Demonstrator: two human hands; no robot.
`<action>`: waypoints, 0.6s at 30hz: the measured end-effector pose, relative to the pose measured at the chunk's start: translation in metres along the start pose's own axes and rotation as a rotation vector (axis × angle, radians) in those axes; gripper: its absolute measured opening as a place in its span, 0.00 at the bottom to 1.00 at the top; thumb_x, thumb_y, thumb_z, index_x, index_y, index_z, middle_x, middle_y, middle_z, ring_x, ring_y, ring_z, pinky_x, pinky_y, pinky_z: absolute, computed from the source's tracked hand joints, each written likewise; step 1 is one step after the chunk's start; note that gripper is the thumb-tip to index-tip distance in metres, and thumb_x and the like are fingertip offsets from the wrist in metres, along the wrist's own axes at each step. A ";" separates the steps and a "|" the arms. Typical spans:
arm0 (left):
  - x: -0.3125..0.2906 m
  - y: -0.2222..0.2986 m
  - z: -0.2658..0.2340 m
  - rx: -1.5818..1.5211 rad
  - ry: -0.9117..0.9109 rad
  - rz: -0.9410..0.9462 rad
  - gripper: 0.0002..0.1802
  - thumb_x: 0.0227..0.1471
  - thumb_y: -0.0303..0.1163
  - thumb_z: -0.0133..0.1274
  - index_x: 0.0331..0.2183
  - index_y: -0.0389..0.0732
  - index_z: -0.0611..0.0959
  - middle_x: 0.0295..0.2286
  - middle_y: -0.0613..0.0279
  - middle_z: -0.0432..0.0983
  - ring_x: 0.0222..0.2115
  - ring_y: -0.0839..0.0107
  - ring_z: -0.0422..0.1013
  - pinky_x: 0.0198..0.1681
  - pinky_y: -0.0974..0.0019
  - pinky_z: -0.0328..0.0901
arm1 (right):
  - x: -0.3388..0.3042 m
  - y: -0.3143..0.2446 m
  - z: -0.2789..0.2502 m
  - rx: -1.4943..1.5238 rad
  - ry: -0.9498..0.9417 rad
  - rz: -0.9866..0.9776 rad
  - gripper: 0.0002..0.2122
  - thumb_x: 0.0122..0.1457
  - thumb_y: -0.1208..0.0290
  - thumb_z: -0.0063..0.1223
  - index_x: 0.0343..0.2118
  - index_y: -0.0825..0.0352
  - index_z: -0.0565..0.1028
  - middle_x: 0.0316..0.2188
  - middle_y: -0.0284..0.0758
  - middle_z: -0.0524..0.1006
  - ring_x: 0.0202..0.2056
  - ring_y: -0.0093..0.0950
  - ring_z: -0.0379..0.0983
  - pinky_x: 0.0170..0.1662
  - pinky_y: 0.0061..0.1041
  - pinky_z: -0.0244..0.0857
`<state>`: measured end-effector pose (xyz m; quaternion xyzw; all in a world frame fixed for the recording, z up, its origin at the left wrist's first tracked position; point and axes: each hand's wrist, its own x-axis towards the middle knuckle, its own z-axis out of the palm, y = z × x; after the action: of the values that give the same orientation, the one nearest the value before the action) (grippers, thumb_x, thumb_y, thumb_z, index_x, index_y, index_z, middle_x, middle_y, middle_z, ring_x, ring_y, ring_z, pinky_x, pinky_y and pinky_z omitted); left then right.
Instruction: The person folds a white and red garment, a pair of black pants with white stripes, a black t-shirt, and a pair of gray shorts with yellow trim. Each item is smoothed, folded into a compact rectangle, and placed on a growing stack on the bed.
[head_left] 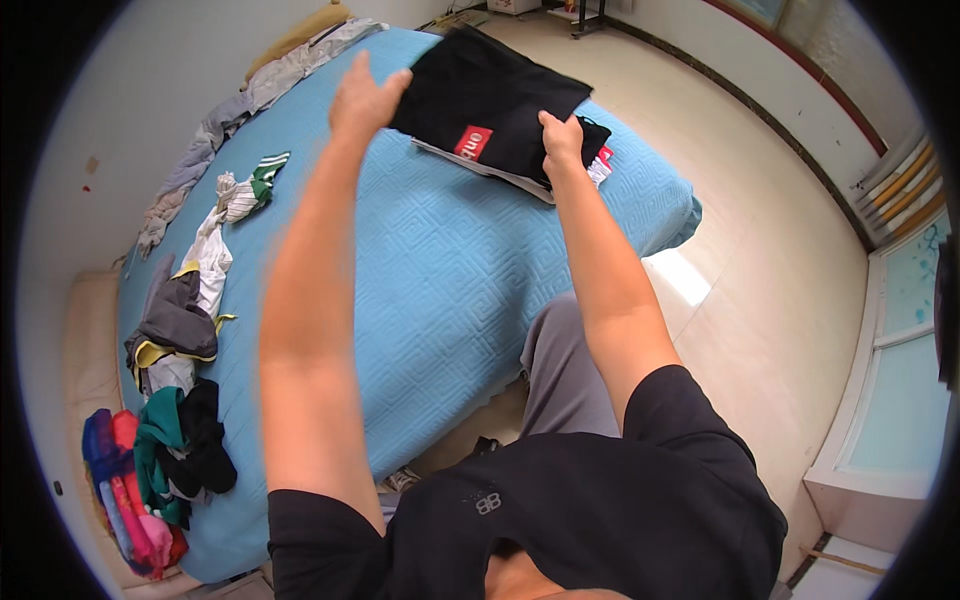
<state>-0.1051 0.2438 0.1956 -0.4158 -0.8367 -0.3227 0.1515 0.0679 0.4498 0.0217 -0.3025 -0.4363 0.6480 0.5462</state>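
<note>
A folded black garment [490,85] with a red printed patch is stretched between my two hands, over the far right part of the bed [420,270]. My left hand [365,100] grips its left edge, thumb raised, the other fingers partly hidden and a little blurred. On the near right edge, my right hand [562,142] is closed with the thumb on top and the fingers underneath. Beneath the garment, a stack of folded clothes [480,172] shows a pale edge, with black and red-and-white cloth at its right. Whether the garment touches the stack, I cannot tell.
Crumpled clothes lie along the bed's left side: a striped piece with green [255,190], a grey garment with yellow trim [178,318], a green one [160,440] and a bright multicoloured heap [125,500]. Tiled floor [770,260] borders the bed's right. A white cabinet [885,400] stands far right.
</note>
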 end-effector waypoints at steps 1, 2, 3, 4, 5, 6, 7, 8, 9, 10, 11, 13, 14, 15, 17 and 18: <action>-0.016 -0.008 0.018 -0.020 -0.042 -0.005 0.46 0.50 0.58 0.57 0.60 0.37 0.69 0.56 0.42 0.69 0.58 0.48 0.66 0.59 0.51 0.62 | 0.005 0.013 -0.006 -0.097 0.061 0.039 0.19 0.52 0.74 0.60 0.48 0.75 0.74 0.44 0.42 0.80 0.44 0.33 0.77 0.49 0.28 0.68; -0.038 -0.021 0.035 -0.027 -0.107 0.008 0.44 0.50 0.56 0.58 0.60 0.36 0.70 0.57 0.42 0.69 0.58 0.48 0.66 0.59 0.51 0.62 | 0.010 0.022 -0.013 -0.217 0.092 0.082 0.20 0.51 0.73 0.61 0.48 0.75 0.74 0.44 0.44 0.80 0.45 0.35 0.77 0.50 0.29 0.68; -0.063 -0.036 0.050 -0.035 -0.172 0.020 0.43 0.50 0.54 0.59 0.59 0.36 0.70 0.57 0.42 0.68 0.58 0.48 0.65 0.59 0.52 0.62 | 0.015 0.031 -0.019 -0.339 0.121 0.123 0.21 0.51 0.72 0.61 0.48 0.75 0.74 0.44 0.45 0.80 0.45 0.37 0.77 0.50 0.30 0.68; -0.090 -0.047 0.064 -0.025 -0.236 0.021 0.42 0.50 0.53 0.59 0.59 0.36 0.71 0.57 0.42 0.68 0.58 0.49 0.65 0.59 0.52 0.62 | 0.023 0.036 -0.024 -0.313 0.102 0.002 0.15 0.53 0.72 0.63 0.41 0.72 0.74 0.32 0.36 0.77 0.25 0.27 0.72 0.23 0.27 0.63; -0.125 -0.068 0.071 -0.002 -0.299 -0.007 0.40 0.50 0.51 0.59 0.58 0.36 0.72 0.57 0.43 0.68 0.58 0.49 0.65 0.59 0.52 0.62 | 0.014 0.040 -0.020 -0.333 0.067 0.002 0.16 0.52 0.72 0.64 0.42 0.72 0.74 0.32 0.36 0.77 0.27 0.27 0.72 0.24 0.28 0.64; -0.147 -0.069 0.077 0.011 -0.334 -0.033 0.39 0.50 0.51 0.59 0.58 0.37 0.72 0.57 0.44 0.69 0.58 0.49 0.65 0.60 0.53 0.61 | 0.029 0.040 -0.030 -0.355 0.100 -0.064 0.17 0.52 0.72 0.64 0.43 0.72 0.74 0.32 0.36 0.77 0.26 0.27 0.72 0.23 0.28 0.64; -0.166 -0.071 0.082 0.025 -0.364 -0.058 0.39 0.50 0.51 0.60 0.58 0.38 0.73 0.57 0.45 0.69 0.58 0.50 0.65 0.60 0.53 0.61 | 0.045 0.038 -0.040 -0.372 0.131 -0.131 0.17 0.51 0.72 0.65 0.43 0.72 0.74 0.32 0.36 0.77 0.26 0.26 0.72 0.23 0.29 0.64; -0.202 -0.104 0.081 0.134 -0.338 -0.056 0.38 0.52 0.51 0.58 0.58 0.40 0.73 0.58 0.46 0.68 0.60 0.52 0.63 0.62 0.53 0.58 | 0.025 0.040 -0.025 -0.349 0.114 -0.027 0.18 0.51 0.72 0.65 0.44 0.72 0.74 0.32 0.35 0.77 0.25 0.26 0.71 0.22 0.29 0.63; -0.235 -0.135 0.072 0.246 -0.316 -0.064 0.37 0.54 0.52 0.56 0.59 0.41 0.73 0.59 0.48 0.66 0.61 0.53 0.61 0.64 0.52 0.56 | 0.000 0.035 -0.011 -0.332 0.089 0.080 0.19 0.51 0.73 0.66 0.44 0.72 0.74 0.31 0.35 0.76 0.24 0.26 0.71 0.21 0.29 0.63; -0.255 -0.141 0.063 0.255 -0.301 -0.087 0.36 0.55 0.52 0.54 0.59 0.41 0.72 0.60 0.49 0.65 0.62 0.54 0.59 0.65 0.52 0.54 | -0.010 0.024 -0.012 -0.282 0.091 0.207 0.22 0.51 0.73 0.66 0.48 0.71 0.72 0.26 0.31 0.73 0.21 0.24 0.68 0.19 0.27 0.61; -0.264 -0.132 0.059 0.257 -0.274 -0.087 0.35 0.57 0.52 0.52 0.60 0.42 0.72 0.61 0.49 0.64 0.63 0.56 0.57 0.66 0.52 0.52 | 0.001 0.017 -0.024 -0.234 0.029 0.186 0.20 0.51 0.74 0.66 0.46 0.69 0.71 0.22 0.28 0.69 0.17 0.22 0.65 0.16 0.24 0.57; -0.286 -0.139 0.036 0.284 -0.272 -0.136 0.34 0.59 0.53 0.49 0.60 0.43 0.71 0.62 0.52 0.62 0.65 0.57 0.55 0.67 0.52 0.48 | -0.012 0.005 -0.028 -0.111 -0.002 0.193 0.12 0.54 0.76 0.62 0.36 0.64 0.69 0.19 0.27 0.66 0.14 0.19 0.60 0.13 0.21 0.52; -0.291 -0.139 0.022 0.286 -0.289 -0.149 0.34 0.60 0.53 0.48 0.61 0.44 0.71 0.63 0.53 0.61 0.66 0.58 0.53 0.67 0.52 0.47 | -0.009 0.002 -0.035 -0.110 0.005 0.157 0.11 0.55 0.76 0.61 0.37 0.66 0.69 0.19 0.28 0.66 0.14 0.19 0.60 0.13 0.21 0.51; -0.300 -0.142 0.010 0.288 -0.312 -0.168 0.34 0.61 0.54 0.46 0.61 0.45 0.70 0.64 0.55 0.60 0.66 0.59 0.52 0.68 0.51 0.46 | -0.013 0.001 -0.034 -0.138 0.082 0.153 0.11 0.55 0.77 0.60 0.37 0.67 0.68 0.18 0.29 0.66 0.14 0.20 0.61 0.13 0.21 0.52; -0.321 -0.160 -0.015 0.311 -0.303 -0.236 0.34 0.61 0.54 0.46 0.62 0.47 0.70 0.64 0.57 0.59 0.67 0.60 0.50 0.68 0.50 0.44 | -0.025 0.009 -0.035 -0.306 0.258 -0.068 0.16 0.54 0.77 0.56 0.47 0.73 0.72 0.21 0.32 0.71 0.17 0.23 0.66 0.18 0.25 0.60; -0.327 -0.169 -0.026 0.322 -0.298 -0.257 0.34 0.61 0.55 0.45 0.62 0.48 0.69 0.65 0.58 0.59 0.67 0.61 0.50 0.69 0.50 0.43 | -0.023 0.016 -0.041 -0.535 0.372 -0.320 0.19 0.54 0.76 0.55 0.49 0.73 0.72 0.21 0.32 0.71 0.19 0.24 0.67 0.23 0.26 0.64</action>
<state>-0.0405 -0.0443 -0.0252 -0.3194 -0.9364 -0.1373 0.0484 0.1021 0.4367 -0.0123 -0.4755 -0.5255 0.3510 0.6120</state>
